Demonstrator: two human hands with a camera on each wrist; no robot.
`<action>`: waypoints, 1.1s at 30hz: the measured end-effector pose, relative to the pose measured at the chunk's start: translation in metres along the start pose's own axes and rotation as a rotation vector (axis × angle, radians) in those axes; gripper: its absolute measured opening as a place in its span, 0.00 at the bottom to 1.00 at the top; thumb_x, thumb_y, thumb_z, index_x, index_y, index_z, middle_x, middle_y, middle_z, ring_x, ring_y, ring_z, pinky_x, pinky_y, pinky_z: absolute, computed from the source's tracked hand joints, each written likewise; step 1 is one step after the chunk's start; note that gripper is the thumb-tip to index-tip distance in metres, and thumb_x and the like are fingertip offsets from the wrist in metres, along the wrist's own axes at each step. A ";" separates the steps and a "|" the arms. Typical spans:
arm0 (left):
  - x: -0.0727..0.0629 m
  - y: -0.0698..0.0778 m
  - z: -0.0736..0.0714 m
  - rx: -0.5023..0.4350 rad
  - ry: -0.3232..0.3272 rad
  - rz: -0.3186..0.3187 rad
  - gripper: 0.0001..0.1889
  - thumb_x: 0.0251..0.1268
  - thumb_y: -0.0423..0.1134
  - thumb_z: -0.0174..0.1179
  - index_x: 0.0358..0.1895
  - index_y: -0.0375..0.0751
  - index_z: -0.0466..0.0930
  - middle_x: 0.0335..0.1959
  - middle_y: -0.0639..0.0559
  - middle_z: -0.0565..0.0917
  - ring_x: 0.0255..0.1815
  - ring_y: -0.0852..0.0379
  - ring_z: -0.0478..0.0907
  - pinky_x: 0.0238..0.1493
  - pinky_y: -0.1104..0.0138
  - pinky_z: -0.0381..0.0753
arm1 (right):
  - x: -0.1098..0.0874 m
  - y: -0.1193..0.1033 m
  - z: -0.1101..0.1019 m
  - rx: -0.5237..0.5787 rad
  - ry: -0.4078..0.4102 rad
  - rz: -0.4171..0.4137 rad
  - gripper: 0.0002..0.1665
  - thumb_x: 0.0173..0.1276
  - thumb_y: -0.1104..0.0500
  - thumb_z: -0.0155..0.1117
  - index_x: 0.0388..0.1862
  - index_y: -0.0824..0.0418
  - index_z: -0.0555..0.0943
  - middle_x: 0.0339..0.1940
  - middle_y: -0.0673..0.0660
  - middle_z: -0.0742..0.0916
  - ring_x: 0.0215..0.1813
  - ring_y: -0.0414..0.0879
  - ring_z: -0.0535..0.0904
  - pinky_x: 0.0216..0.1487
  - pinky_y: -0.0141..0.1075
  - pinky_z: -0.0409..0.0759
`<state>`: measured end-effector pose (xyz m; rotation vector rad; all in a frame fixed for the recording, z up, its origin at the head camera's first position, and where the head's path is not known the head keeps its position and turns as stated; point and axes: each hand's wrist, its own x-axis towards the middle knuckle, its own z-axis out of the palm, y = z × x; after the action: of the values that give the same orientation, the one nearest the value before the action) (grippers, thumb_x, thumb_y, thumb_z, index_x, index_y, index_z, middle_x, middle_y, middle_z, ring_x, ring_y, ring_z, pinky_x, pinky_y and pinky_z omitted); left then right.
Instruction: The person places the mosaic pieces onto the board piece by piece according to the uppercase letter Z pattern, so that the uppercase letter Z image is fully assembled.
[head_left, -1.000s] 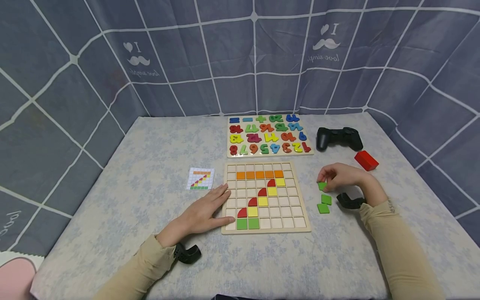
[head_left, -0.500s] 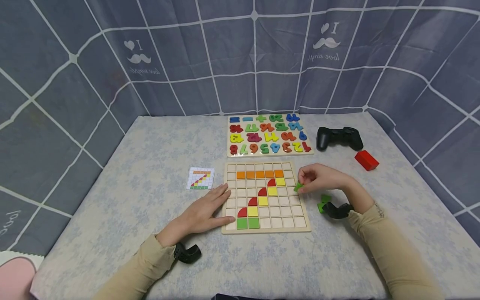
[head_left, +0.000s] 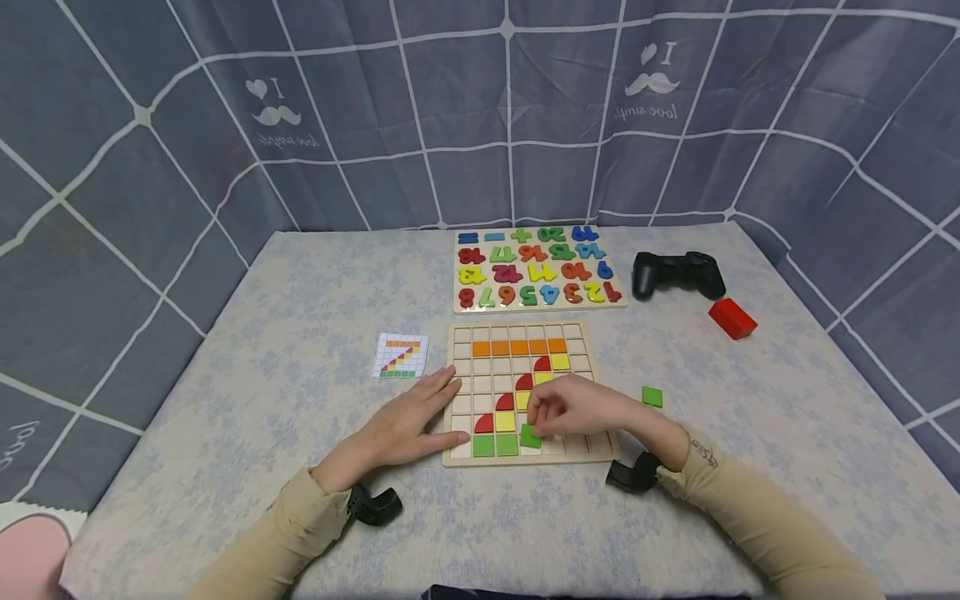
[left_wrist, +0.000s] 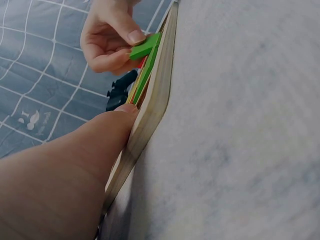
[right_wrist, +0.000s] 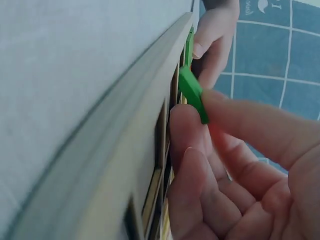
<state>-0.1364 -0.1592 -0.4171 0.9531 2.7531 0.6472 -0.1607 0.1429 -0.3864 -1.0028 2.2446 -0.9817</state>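
Observation:
My left hand [head_left: 408, 425] rests with extended fingers on the left edge of a wooden grid board [head_left: 532, 462], its thumb on the near-left corner cell. Between thumb and fingers, my right hand [head_left: 581, 406] pinches a green square tile [head_left: 530, 436] over the board's nearest row. Both wrist views show this tile [right_wrist: 194, 95] tilted, one edge close to the board's surface. Immediately left of it, two green tiles [head_left: 496, 446] lie in their cells. Red quarter-circles [head_left: 506, 402] and yellow squares [head_left: 506, 422] climb diagonally to an orange row [head_left: 519, 347].
One loose green tile [head_left: 652, 397] lies right of the board; my right forearm covers the spot just below it. A printed pattern card [head_left: 401, 357] is at the left. Behind are a number puzzle [head_left: 540, 271], a black game controller [head_left: 678, 277] and a red block [head_left: 732, 319].
My right hand has picked up a green tile from the loose ones at the right and carried it left and nearer, over the front row. The left hand has stayed still.

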 end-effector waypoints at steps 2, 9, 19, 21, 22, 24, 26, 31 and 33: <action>0.000 0.000 0.000 0.002 0.003 0.002 0.44 0.62 0.65 0.52 0.73 0.40 0.52 0.75 0.48 0.48 0.75 0.52 0.43 0.71 0.56 0.51 | 0.001 -0.001 0.003 -0.022 0.001 -0.014 0.03 0.61 0.57 0.68 0.32 0.53 0.82 0.24 0.43 0.82 0.28 0.37 0.77 0.33 0.32 0.79; 0.001 -0.001 0.000 0.013 0.013 0.009 0.44 0.62 0.65 0.52 0.73 0.39 0.53 0.75 0.47 0.49 0.75 0.51 0.44 0.71 0.56 0.52 | -0.002 -0.004 0.005 -0.201 0.055 -0.001 0.04 0.57 0.53 0.72 0.28 0.45 0.84 0.26 0.41 0.79 0.27 0.35 0.73 0.29 0.30 0.75; 0.000 0.000 -0.001 0.016 0.017 0.016 0.44 0.62 0.64 0.52 0.73 0.39 0.53 0.75 0.46 0.49 0.74 0.50 0.45 0.71 0.55 0.52 | -0.021 0.010 -0.046 0.002 -0.057 0.073 0.10 0.57 0.59 0.72 0.38 0.60 0.82 0.27 0.48 0.79 0.31 0.43 0.73 0.32 0.31 0.73; 0.000 0.000 -0.001 0.020 0.012 0.011 0.44 0.62 0.65 0.51 0.73 0.39 0.52 0.75 0.47 0.49 0.74 0.50 0.44 0.71 0.56 0.52 | -0.026 0.017 -0.056 0.035 -0.072 0.091 0.12 0.57 0.60 0.71 0.39 0.62 0.82 0.28 0.49 0.79 0.32 0.44 0.73 0.33 0.31 0.73; 0.000 0.000 -0.001 0.021 0.009 0.009 0.44 0.62 0.65 0.51 0.73 0.39 0.52 0.75 0.47 0.49 0.75 0.50 0.44 0.71 0.56 0.52 | -0.029 0.020 -0.061 0.046 -0.075 0.102 0.13 0.57 0.60 0.71 0.39 0.63 0.82 0.28 0.50 0.80 0.33 0.44 0.73 0.33 0.30 0.73; 0.001 0.000 -0.001 0.022 0.003 0.004 0.44 0.62 0.65 0.51 0.73 0.40 0.52 0.75 0.48 0.48 0.75 0.51 0.43 0.71 0.57 0.51 | -0.033 0.027 -0.069 0.069 -0.083 0.123 0.13 0.57 0.61 0.71 0.40 0.65 0.81 0.29 0.51 0.80 0.33 0.45 0.74 0.34 0.30 0.74; 0.001 0.000 0.000 0.021 0.001 0.004 0.44 0.62 0.65 0.51 0.73 0.40 0.52 0.75 0.48 0.48 0.75 0.51 0.43 0.72 0.57 0.50 | -0.038 0.032 -0.076 0.081 -0.087 0.138 0.14 0.57 0.61 0.71 0.41 0.65 0.81 0.30 0.53 0.81 0.33 0.45 0.75 0.35 0.31 0.75; 0.001 0.000 0.000 0.020 0.000 0.006 0.44 0.62 0.65 0.51 0.73 0.40 0.52 0.75 0.48 0.48 0.75 0.51 0.43 0.72 0.57 0.50 | -0.047 0.044 -0.088 0.104 -0.088 0.171 0.15 0.58 0.61 0.70 0.42 0.67 0.81 0.32 0.55 0.82 0.34 0.45 0.76 0.36 0.32 0.77; 0.001 0.000 -0.001 0.020 0.001 0.005 0.44 0.62 0.65 0.51 0.73 0.39 0.52 0.75 0.47 0.48 0.75 0.52 0.43 0.72 0.57 0.50 | -0.050 0.049 -0.092 0.123 -0.086 0.186 0.16 0.58 0.61 0.70 0.43 0.68 0.80 0.33 0.56 0.82 0.35 0.46 0.75 0.36 0.31 0.77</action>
<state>-0.1369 -0.1590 -0.4164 0.9647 2.7636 0.6227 -0.2127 0.2425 -0.3605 -0.7534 2.1352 -0.9630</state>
